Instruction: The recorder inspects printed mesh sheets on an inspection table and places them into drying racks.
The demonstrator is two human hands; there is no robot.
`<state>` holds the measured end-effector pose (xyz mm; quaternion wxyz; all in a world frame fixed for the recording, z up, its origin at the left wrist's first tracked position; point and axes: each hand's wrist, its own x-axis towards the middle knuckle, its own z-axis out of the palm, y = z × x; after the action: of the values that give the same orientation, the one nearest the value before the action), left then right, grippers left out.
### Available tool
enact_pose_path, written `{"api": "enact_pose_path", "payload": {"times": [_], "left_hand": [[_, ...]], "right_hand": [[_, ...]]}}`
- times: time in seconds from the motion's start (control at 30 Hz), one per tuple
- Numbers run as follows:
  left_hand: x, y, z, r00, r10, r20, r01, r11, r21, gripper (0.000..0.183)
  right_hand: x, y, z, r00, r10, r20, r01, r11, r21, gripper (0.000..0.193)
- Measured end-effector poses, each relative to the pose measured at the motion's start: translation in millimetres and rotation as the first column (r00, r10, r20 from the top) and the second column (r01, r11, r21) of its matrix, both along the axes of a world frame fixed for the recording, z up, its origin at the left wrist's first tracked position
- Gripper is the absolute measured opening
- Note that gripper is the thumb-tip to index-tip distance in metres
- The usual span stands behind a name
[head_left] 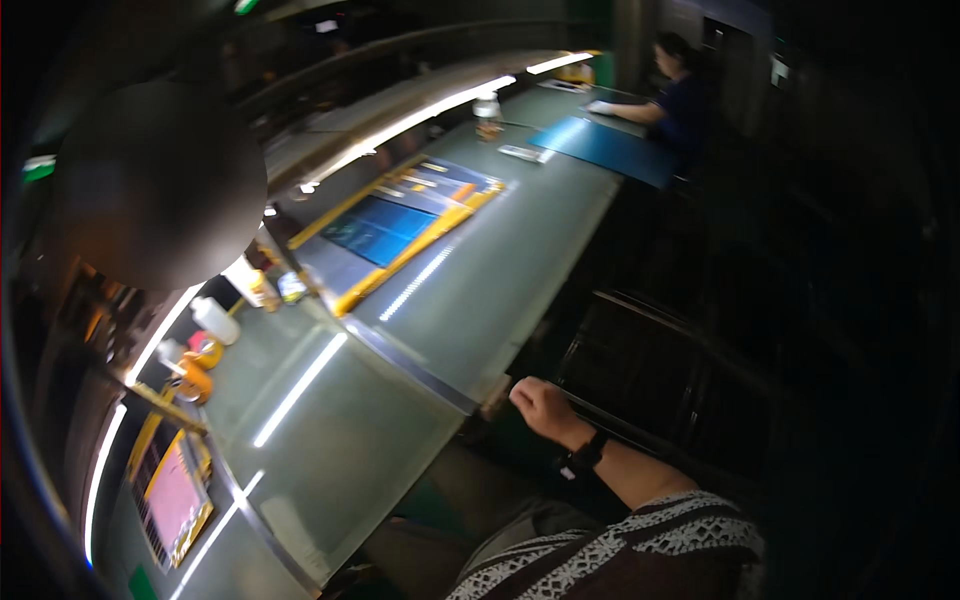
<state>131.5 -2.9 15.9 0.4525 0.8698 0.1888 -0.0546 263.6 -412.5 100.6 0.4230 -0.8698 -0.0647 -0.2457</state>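
Observation:
My right hand (543,410) is off the near edge of the long glass-topped table (400,470), with a dark watch on its wrist. Its fingers are curled closed. A small pale spot shows at the fingertips, but what they hold, if anything, is too blurred to tell. A small brownish piece (495,396) sits at the table's edge, just left of the hand. My left hand is out of view.
A yellow-framed panel with a blue sheet (385,232) lies on the table. Bottles (214,320) and orange containers (194,380) stand along the back. A pink panel (176,490) lies at left. A co-worker (672,105) works beside a blue sheet (605,148) at the far end.

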Motion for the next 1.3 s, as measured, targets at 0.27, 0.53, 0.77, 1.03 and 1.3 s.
{"api": "enact_pose_path", "payload": {"times": [0.27,0.53,0.77,1.03,1.3], "left_hand": [[22,-14,-18,0.994,-0.097,-0.040,0.098,0.995,0.031,0.017],[17,-10,-19,0.994,-0.057,-0.098,0.067,0.993,0.099,0.017],[11,-6,-22,0.983,0.011,-0.181,0.023,0.982,0.188,0.018],[-6,1,-34,0.963,0.089,-0.254,-0.029,0.973,0.230,0.019],[-74,23,-56,0.899,0.258,-0.355,-0.158,0.945,0.287,0.020]], "right_hand": [[-56,-144,-81,0.697,-0.473,-0.538,0.414,0.879,-0.236,0.018],[23,-221,-125,0.452,-0.669,-0.591,0.662,0.695,-0.281,0.022],[51,-210,-116,0.289,-0.685,-0.668,0.708,0.623,-0.332,0.025],[59,-214,-98,0.166,-0.666,-0.727,0.534,0.680,-0.502,0.027],[75,-215,-145,0.221,-0.727,-0.651,0.522,0.651,-0.550,0.027]]}}
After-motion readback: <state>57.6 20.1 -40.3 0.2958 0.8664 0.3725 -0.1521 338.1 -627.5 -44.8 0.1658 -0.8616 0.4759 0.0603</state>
